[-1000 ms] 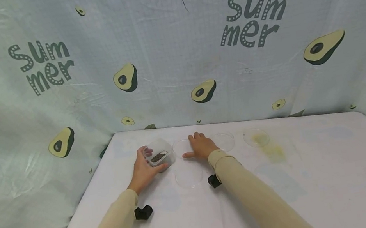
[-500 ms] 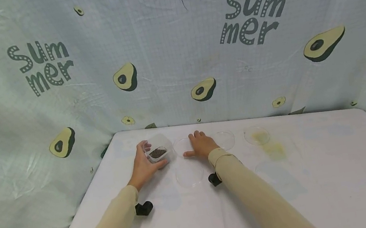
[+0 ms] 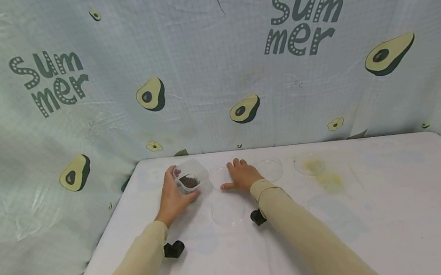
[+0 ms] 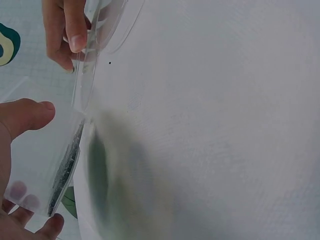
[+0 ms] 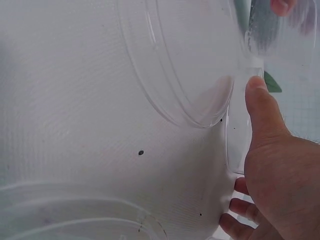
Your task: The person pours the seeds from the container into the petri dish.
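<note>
"Since the frame a second earlier, the left hand (image 3: pixel 172 201) and its plastic tub (image 3: pixel 196 169) had shifted slightly away from the person, and more of the dark grains (image 3: pixel 189 181) showed inside."

"And the right hand (image 3: pixel 244 175)?"

"It had stayed put in the head view, thumb and fingers spread round a clear dish (image 3: pixel 217 180) on the white counter (image 3: pixel 385 208). Another dish (image 3: pixel 228 211) lay nearer the person."

"How did the tub lie from the clear dish?"

"Just to its left. The left hand was nearer the tub, the right nearer the clear dish. One looked squarish and the other round, so I could pick out no long axis."

"What did the left wrist view add?"

"Thumb on one side, fingertips on the other: that grip pinched the tub's walls. The grains made a dark band along its bottom, and the tub looked tilted against the counter."

"And the right wrist view?"

"Its thumb lay against one side of the clear dish, with fingertips by the other; how firmly that grip held, I could not tell. The tub showed just past the thumb tip, and dark specks (image 5: pixel 141 152) dotted the counter."
</note>
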The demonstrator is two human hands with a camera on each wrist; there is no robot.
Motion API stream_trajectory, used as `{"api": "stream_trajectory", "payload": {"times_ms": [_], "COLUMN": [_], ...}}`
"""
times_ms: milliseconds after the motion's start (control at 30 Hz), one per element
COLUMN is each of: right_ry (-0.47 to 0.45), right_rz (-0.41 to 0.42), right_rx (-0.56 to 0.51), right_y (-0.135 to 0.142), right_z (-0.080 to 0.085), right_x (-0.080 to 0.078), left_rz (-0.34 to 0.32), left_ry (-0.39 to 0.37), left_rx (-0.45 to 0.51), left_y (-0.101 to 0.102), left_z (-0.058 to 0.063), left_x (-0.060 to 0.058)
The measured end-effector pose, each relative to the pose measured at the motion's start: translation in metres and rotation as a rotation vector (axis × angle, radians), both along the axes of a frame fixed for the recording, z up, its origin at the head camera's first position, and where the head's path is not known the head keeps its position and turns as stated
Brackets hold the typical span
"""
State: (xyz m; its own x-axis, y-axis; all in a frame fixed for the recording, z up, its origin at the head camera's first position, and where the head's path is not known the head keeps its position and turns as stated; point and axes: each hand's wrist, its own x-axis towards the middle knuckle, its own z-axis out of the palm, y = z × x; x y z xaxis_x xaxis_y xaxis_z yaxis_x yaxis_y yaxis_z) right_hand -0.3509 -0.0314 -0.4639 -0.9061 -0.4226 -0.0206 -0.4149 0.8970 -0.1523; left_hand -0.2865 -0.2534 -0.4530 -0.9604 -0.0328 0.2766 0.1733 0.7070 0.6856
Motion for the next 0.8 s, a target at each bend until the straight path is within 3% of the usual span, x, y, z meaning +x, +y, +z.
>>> {"api": "stream_trajectory", "payload": {"times_ms": [267,567,800], "right_ry": [-0.01,-0.009,-0.009], "right_rz": [-0.015,-0.005,-0.01], "right_rx": [-0.01,0.016,0.029], "right_y": [-0.0012,-0.0003,-0.0008], "right_z": [-0.0009,0.0038,0.002], "right_x": [-0.0006,0.0023,0.0015], "left_rz": [-0.007,-0.006,-0.024], "left_ry": [0.033,0.012,0.052], "left_rx": [-0.054,-0.092,-0.152], "left_y": [0.0019,0.0045,0.0051], "left_z": [0.0055,0.0083,0.0093], "left_x": [-0.002,-0.0043,-0.0059]}}
